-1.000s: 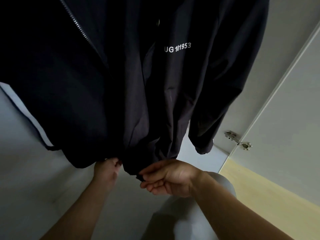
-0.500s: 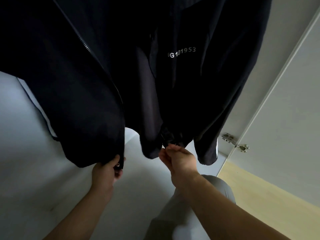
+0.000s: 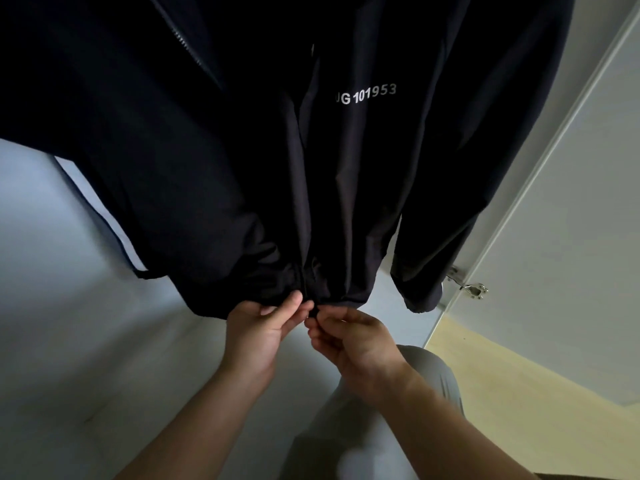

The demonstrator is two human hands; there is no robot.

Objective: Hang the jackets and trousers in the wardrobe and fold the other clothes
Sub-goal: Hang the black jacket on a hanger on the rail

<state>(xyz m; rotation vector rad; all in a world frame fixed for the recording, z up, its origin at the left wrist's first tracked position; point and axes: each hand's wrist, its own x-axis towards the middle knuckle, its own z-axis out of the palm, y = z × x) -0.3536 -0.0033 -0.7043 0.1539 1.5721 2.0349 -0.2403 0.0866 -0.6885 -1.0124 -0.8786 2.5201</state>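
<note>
Though aloft, jacket hem [image 3: 277,289] between fingers [image 3: 290,302].

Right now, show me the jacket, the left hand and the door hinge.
jacket [image 3: 346,168]: head view, dark front panel below the white lettering.
left hand [image 3: 258,329]: head view, middle of the hand, under the hem.
door hinge [image 3: 474,289]: head view, its metal plate.

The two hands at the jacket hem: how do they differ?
The left hand holds the hem of the jacket with its thumb raised onto the cloth; the right hand pinches its lower edge with curled fingertips. The left hand sits higher than the right hand. Both meet at the front opening.
</note>
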